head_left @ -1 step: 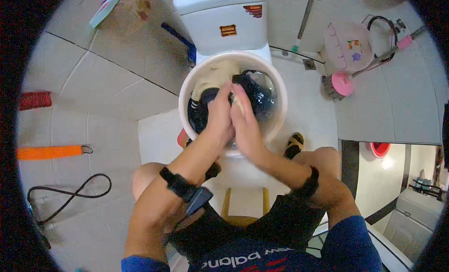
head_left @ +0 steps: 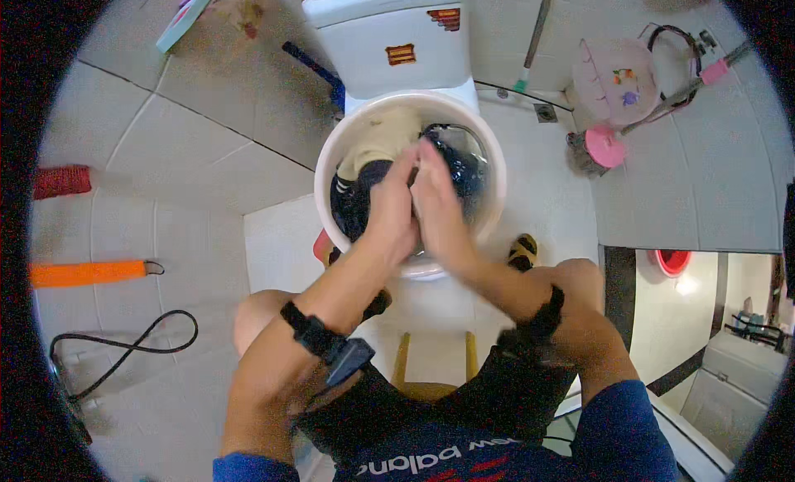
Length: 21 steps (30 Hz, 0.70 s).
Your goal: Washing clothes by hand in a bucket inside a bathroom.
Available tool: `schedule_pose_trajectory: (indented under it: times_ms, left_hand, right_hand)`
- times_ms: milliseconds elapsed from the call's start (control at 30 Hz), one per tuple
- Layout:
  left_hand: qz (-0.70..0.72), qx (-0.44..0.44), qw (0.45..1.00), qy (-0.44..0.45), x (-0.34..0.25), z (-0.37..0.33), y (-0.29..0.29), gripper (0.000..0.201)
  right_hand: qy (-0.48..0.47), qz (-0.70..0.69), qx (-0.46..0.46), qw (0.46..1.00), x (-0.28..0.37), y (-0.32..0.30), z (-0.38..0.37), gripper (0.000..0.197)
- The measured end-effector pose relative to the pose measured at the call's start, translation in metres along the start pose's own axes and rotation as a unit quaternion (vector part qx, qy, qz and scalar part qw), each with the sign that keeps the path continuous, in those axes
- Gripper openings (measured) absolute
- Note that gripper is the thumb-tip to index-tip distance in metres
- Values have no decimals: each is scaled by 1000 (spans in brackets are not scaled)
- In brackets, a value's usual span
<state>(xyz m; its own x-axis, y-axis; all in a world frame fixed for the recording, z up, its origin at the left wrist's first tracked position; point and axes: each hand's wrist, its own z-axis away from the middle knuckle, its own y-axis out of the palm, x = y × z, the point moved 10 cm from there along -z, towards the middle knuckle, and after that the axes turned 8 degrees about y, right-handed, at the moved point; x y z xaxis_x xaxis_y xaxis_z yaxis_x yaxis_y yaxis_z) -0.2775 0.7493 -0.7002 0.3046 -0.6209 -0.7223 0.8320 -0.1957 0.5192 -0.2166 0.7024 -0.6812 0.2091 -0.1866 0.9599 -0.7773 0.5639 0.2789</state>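
A pale round basin (head_left: 329, 142) with water and wet clothes in it is in front of my knees. Over its middle my left hand (head_left: 389, 210) and my right hand (head_left: 437, 207) press together palm to palm, fingers pointing away from me. Whatever lies between the palms is hidden, and the right hand is slightly blurred. Beyond the fingertips, a cream garment (head_left: 387, 132) is bunched against the far left side. Dark wet cloth (head_left: 465, 169) lies in the water to the right. More dark cloth (head_left: 349, 207), with white stripes, sits left of my left hand.
Behind the basin stands a white toilet (head_left: 393, 35), with a blue-handled tool (head_left: 313, 64) beside it. A pink brush (head_left: 603, 148) and a pink basin (head_left: 613, 80) are at the right wall. An orange object (head_left: 91, 272) and a black hose (head_left: 137, 345) are at the left.
My right hand has slid slightly against the left, its fingers shifting a little. The dark cloth at the basin's right shows a slightly different shape. My arms have barely moved.
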Motion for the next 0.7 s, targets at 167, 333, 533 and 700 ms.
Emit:
schedule_pose_trajectory:
  times_ms: [167, 333, 533, 700]
  left_hand:
    - [45, 34, 998, -10, -16, -13, -6, 33]
    - [53, 49, 997, 23, -35, -16, -19, 33]
    - [-151, 29, 988, -7, -25, -12, -36, 32]
    - [-14, -3, 1000, -1, -24, -28, -43, 32]
  right_hand:
    - [146, 47, 79, 985, 1, -43, -67, 42]
    - [83, 223, 146, 960, 4, -43, -51, 42]
    - [-31, 407, 201, 891, 20, -37, -16, 58]
    - [-58, 391, 125, 910, 16, -37, -25, 62]
